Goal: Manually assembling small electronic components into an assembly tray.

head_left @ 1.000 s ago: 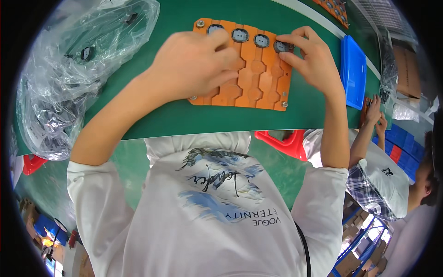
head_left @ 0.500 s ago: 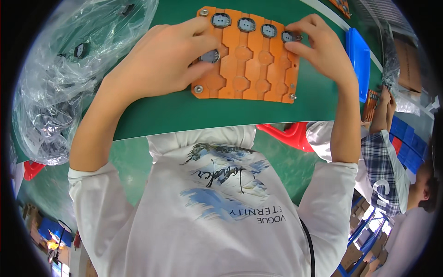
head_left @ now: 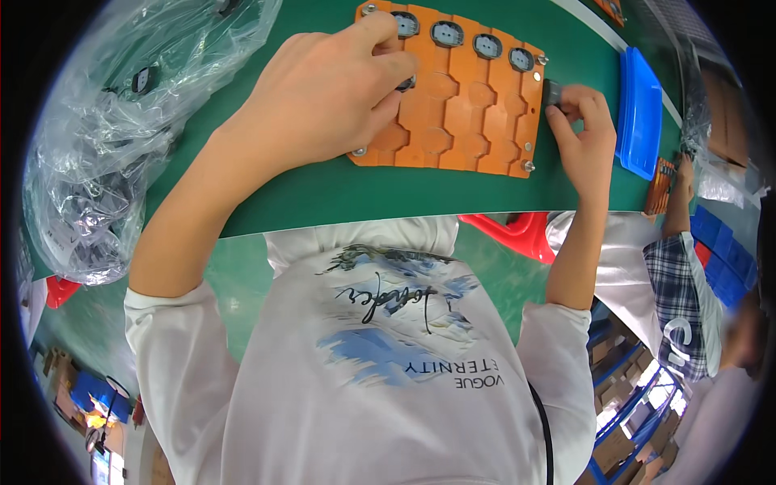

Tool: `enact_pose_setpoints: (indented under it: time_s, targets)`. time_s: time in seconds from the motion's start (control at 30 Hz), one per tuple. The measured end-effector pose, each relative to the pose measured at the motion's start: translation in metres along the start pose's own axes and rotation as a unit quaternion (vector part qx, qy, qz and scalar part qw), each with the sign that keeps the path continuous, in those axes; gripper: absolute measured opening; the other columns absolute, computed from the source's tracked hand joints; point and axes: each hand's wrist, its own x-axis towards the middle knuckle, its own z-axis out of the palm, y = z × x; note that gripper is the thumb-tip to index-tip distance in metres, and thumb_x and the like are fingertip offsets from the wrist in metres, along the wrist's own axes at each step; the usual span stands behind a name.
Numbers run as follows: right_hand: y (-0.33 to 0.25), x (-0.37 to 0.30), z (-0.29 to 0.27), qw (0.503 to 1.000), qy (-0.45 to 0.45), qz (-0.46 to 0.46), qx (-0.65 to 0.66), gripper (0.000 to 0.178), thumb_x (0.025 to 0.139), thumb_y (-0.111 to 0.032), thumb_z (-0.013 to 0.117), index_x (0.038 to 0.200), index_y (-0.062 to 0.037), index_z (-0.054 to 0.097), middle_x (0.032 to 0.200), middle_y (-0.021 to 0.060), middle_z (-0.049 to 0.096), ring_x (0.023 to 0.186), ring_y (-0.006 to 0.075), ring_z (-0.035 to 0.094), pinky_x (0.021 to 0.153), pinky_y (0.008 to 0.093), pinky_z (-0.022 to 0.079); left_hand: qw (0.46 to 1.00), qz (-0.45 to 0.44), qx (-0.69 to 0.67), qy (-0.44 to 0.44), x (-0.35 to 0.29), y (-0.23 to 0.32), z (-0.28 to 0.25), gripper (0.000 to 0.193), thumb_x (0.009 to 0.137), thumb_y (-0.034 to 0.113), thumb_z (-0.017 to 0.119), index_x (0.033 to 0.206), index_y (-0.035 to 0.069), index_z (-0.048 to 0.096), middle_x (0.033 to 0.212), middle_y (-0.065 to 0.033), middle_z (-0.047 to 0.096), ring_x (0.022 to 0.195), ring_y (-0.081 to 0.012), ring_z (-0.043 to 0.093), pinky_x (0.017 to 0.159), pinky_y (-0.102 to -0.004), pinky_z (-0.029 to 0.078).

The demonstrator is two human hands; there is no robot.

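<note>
An orange plate [head_left: 457, 97] with rows of shaped recesses and metal screws at its corners lies on the green table [head_left: 283, 192]. Along its far row sit black-rimmed grey connectors, such as this oval connector [head_left: 447, 33]. My left hand [head_left: 339, 89] covers the plate's left side, its thumb and fingers closed round another dark connector [head_left: 407, 83] at the second row; most of that part is hidden. Just off the plate's right edge, my right hand [head_left: 584, 129] pinches a dark grey connector [head_left: 552, 93] between thumb and fingers.
A clear plastic bag [head_left: 89, 178] with black connectors inside spreads over the table's left. To the right stands a blue tray [head_left: 640, 113]. Beyond it, a co-worker's hand [head_left: 685, 174] is by another orange plate [head_left: 661, 186]. A red stool [head_left: 517, 236] is under the table edge.
My right hand has left the far-right connector and come nearer beside the plate, now with a dark connector in its fingers. The plate sits slightly farther right in view; my left hand stays over its left side.
</note>
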Motion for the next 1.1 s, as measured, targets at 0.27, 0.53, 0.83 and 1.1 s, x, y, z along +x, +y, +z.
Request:
enact_pose_setpoints:
  time_s: [0.27, 0.53, 0.83, 1.1]
  targets:
    - [-0.012, 0.006, -0.008, 0.996, -0.059, -0.051, 0.040, 0.038, 0.080, 0.001, 0.071, 0.118, -0.0026, 0.066, 0.105, 0.0081, 0.062, 0.084, 0.0162, 0.056, 0.077, 0.0269, 0.050, 0.998, -0.011, 0.057, -0.023, 0.004, 0.010, -0.003, 0.017, 0.083, 0.013, 0.071, 0.099, 0.007, 0.069, 0.093, -0.0040, 0.059, 0.069, -0.0220, 0.064, 0.060, -0.0347, 0.052]
    - [-0.011, 0.007, -0.019, 0.993, -0.097, -0.025, -0.069, 0.039, 0.082, -0.011, 0.075, 0.120, -0.0038, 0.067, 0.099, 0.0075, 0.063, 0.078, 0.0142, 0.056, 0.072, 0.0257, 0.048, 0.998, -0.041, -0.018, -0.034, 0.010, 0.012, -0.005, 0.019, 0.083, 0.011, 0.072, 0.102, 0.007, 0.069, 0.100, -0.0055, 0.059, 0.072, -0.0231, 0.065, 0.062, -0.0360, 0.052]
    - [-0.021, 0.008, -0.008, 0.977, -0.066, 0.194, -0.067, 0.033, 0.085, -0.017, 0.076, 0.112, 0.0003, 0.068, 0.087, 0.0041, 0.064, 0.073, 0.0074, 0.055, 0.065, 0.0237, 0.047, 0.993, -0.076, -0.080, -0.040, 0.004, 0.009, -0.002, 0.029, 0.084, 0.005, 0.069, 0.113, 0.008, 0.066, 0.104, -0.0064, 0.059, 0.077, -0.0253, 0.065, 0.068, -0.0359, 0.053]
    - [-0.072, 0.024, 0.002, 0.984, -0.074, -0.138, 0.086, 0.034, 0.081, -0.001, 0.071, 0.115, -0.0029, 0.066, 0.097, 0.0052, 0.065, 0.078, 0.0130, 0.061, 0.071, 0.0259, 0.050, 0.996, -0.019, -0.063, -0.065, 0.022, 0.012, -0.024, 0.013, 0.083, 0.015, 0.069, 0.083, 0.004, 0.063, 0.089, -0.0145, 0.052, 0.068, -0.0336, 0.059, 0.060, -0.0410, 0.050]
